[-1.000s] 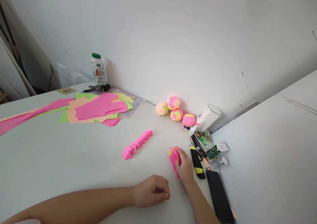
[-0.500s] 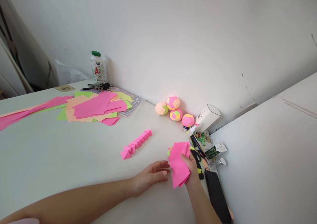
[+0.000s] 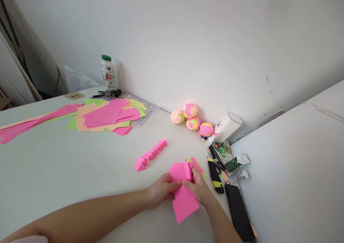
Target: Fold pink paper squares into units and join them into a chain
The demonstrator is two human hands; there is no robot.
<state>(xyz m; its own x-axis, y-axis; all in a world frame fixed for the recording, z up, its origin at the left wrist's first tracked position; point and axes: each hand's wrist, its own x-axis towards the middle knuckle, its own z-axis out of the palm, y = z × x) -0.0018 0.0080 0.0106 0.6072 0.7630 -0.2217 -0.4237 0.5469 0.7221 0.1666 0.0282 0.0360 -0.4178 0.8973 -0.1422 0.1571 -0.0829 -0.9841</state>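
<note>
Several pink paper pieces [image 3: 185,202] are held between both hands near the table's front. My left hand [image 3: 160,191] grips their left side, thumb on top and fingers partly hidden beneath. On the right side, my right hand [image 3: 198,186] pinches the papers, its thumb close to the left thumb. Behind that hand lie pink and green paper pieces [image 3: 197,165]. A slanting row of small folded pink pieces [image 3: 150,154] stands on the table beyond my left hand.
A pile of coloured paper [image 3: 104,115] lies at the left, near keys [image 3: 109,93] and a white bottle [image 3: 108,74]. Faceted paper balls [image 3: 190,110] sit by the wall. A cutter [image 3: 215,176], black case [image 3: 239,212] and white box [image 3: 228,126] are at the right.
My left hand has closed on the pink papers, which have moved left and down in my right hand. The pink and green pieces and the cutter behind are more exposed.
</note>
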